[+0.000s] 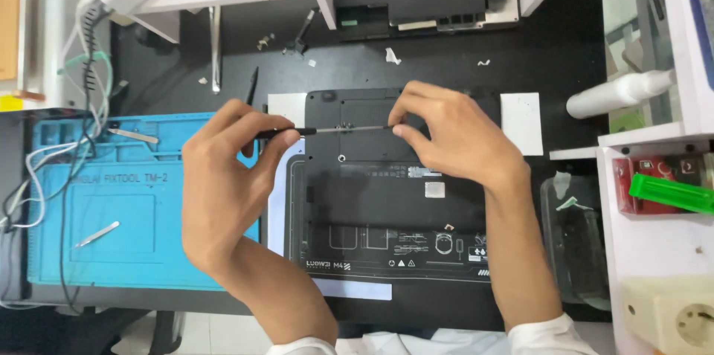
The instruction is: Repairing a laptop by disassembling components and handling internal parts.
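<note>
A thin screwdriver (327, 130) is held level, its long axis left-right, over the black laptop base (387, 199): handle pinched by the left hand (223, 176), tip end pinched by the right hand (454, 136).

an electronics repair bench: a blue repair mat (141, 206) with tweezers (97, 234) on it, loose cables (89, 80), a black work mat (387, 251), and a spray bottle (617, 92) nearby.

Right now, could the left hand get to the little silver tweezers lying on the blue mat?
Probably yes: the tweezers lie uncovered on the blue mat beside the left hand, but it holds a screwdriver.
</note>
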